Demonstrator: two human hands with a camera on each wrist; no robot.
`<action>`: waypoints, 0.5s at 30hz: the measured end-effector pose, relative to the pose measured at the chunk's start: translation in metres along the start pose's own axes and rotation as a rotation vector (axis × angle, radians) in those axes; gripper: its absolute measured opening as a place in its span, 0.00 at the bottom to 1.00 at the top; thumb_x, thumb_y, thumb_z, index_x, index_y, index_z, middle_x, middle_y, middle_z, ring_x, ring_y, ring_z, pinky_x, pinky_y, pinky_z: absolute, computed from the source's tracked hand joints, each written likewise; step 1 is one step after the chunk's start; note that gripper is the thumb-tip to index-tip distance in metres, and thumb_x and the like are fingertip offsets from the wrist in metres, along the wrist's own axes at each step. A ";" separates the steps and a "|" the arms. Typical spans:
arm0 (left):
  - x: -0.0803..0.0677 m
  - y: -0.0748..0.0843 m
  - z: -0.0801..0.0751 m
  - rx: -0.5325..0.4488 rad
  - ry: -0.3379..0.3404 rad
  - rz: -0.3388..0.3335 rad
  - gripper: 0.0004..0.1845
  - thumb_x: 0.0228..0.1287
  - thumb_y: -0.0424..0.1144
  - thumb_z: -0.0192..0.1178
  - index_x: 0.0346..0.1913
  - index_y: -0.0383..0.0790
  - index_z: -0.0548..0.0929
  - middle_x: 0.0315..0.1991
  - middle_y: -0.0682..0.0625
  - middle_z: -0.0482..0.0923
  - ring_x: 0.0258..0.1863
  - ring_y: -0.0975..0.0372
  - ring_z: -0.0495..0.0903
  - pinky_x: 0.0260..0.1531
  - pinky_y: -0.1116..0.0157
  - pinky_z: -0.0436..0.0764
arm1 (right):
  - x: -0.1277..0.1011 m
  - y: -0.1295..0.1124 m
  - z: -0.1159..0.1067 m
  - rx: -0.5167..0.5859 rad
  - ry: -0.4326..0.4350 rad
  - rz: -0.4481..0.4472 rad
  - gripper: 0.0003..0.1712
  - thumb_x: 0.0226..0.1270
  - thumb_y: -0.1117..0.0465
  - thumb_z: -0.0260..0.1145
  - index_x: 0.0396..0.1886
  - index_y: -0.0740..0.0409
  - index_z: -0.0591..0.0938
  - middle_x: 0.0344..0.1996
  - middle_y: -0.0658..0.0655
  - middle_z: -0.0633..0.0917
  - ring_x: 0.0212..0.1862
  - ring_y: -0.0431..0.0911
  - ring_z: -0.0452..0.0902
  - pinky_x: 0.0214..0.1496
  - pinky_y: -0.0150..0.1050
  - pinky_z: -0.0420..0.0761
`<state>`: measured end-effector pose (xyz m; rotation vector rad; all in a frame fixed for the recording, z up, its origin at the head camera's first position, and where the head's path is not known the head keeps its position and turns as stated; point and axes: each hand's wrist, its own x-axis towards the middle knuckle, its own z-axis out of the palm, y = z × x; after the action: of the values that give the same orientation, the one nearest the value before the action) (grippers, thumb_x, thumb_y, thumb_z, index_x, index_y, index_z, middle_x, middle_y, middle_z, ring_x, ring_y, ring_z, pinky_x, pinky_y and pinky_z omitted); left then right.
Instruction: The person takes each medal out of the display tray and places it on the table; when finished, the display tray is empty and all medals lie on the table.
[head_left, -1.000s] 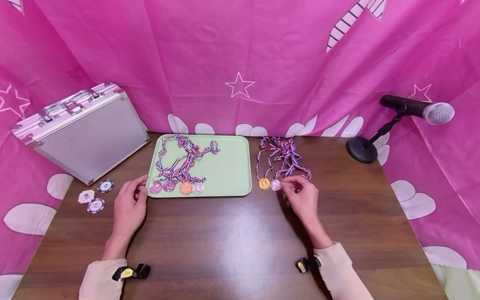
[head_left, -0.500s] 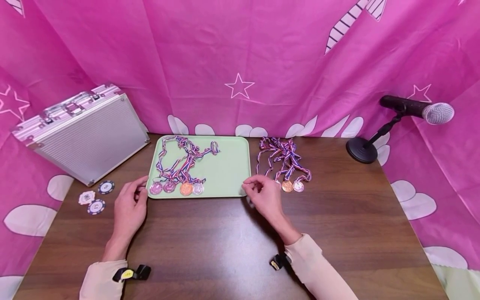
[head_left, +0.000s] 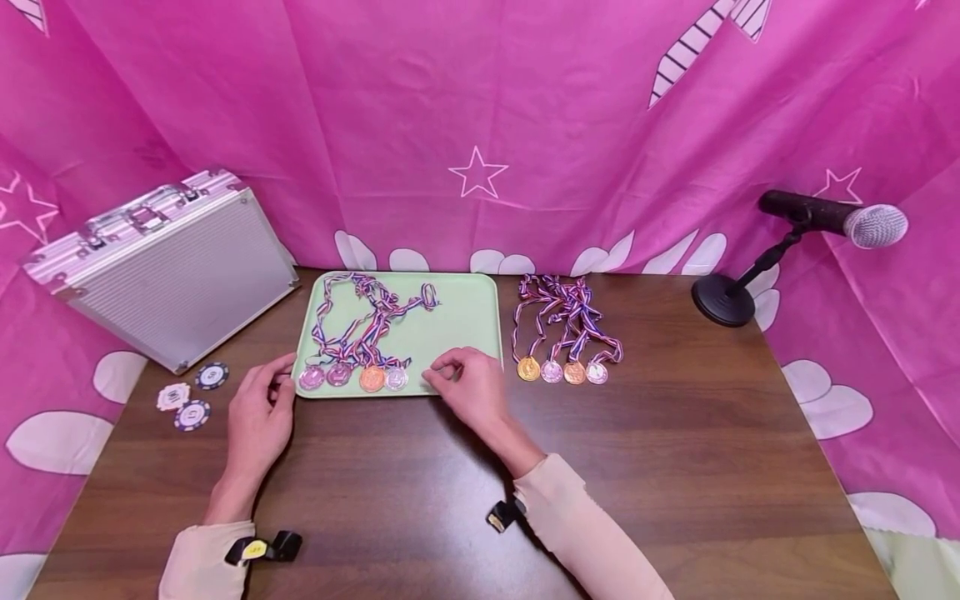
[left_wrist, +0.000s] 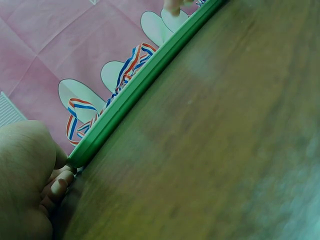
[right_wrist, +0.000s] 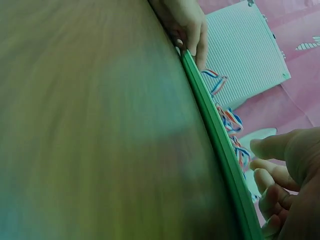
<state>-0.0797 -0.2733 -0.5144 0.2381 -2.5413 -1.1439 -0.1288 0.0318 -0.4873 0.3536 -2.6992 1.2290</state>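
A pale green tray (head_left: 457,312) bears several medals with striped red, white and blue ribbons (head_left: 375,321). Along its front side lie two pinkish-silver medals (head_left: 340,372), a bronze-coloured medal (head_left: 371,378) and a silver one (head_left: 396,378). My left hand (head_left: 258,417) grips the tray's front left corner between thumb and fingers, as the left wrist view shows. Over the front of the tray, just right of the silver medal, hovers my right hand (head_left: 474,392); its fingers are loosely bent and hold nothing in the right wrist view.
Right of the tray, several more medals (head_left: 551,371) lie in a row below tangled ribbons (head_left: 573,312). A silver case (head_left: 180,275) stands at the left, behind several poker chips (head_left: 192,413). A microphone (head_left: 832,218) on a black stand (head_left: 723,300) stands far right, before a pink curtain.
My right hand has moved left, from the row of medals on the table to above the tray's front. My left hand has stayed at the tray's corner.
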 end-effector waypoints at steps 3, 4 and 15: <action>0.000 0.001 -0.001 0.000 0.004 0.000 0.20 0.82 0.29 0.56 0.70 0.33 0.85 0.53 0.38 0.82 0.45 0.60 0.72 0.45 0.69 0.68 | 0.003 -0.009 0.011 -0.058 -0.013 0.018 0.10 0.62 0.51 0.87 0.35 0.50 0.95 0.27 0.45 0.88 0.31 0.39 0.82 0.40 0.40 0.81; 0.000 0.001 -0.001 0.000 0.005 0.001 0.20 0.82 0.29 0.56 0.70 0.33 0.85 0.53 0.38 0.82 0.45 0.61 0.72 0.45 0.69 0.67 | 0.004 -0.012 0.014 -0.078 -0.016 0.027 0.11 0.61 0.49 0.87 0.35 0.48 0.94 0.28 0.44 0.87 0.32 0.38 0.81 0.40 0.40 0.80; 0.000 0.000 0.001 -0.030 0.037 0.043 0.19 0.80 0.27 0.58 0.68 0.33 0.86 0.51 0.39 0.83 0.42 0.69 0.71 0.44 0.74 0.67 | 0.008 -0.021 0.040 -0.190 -0.014 0.081 0.19 0.54 0.39 0.89 0.33 0.44 0.93 0.25 0.40 0.80 0.29 0.37 0.76 0.31 0.37 0.75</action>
<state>-0.0803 -0.2728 -0.5151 0.1949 -2.4837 -1.1498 -0.1325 -0.0129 -0.4968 0.2307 -2.8380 0.9798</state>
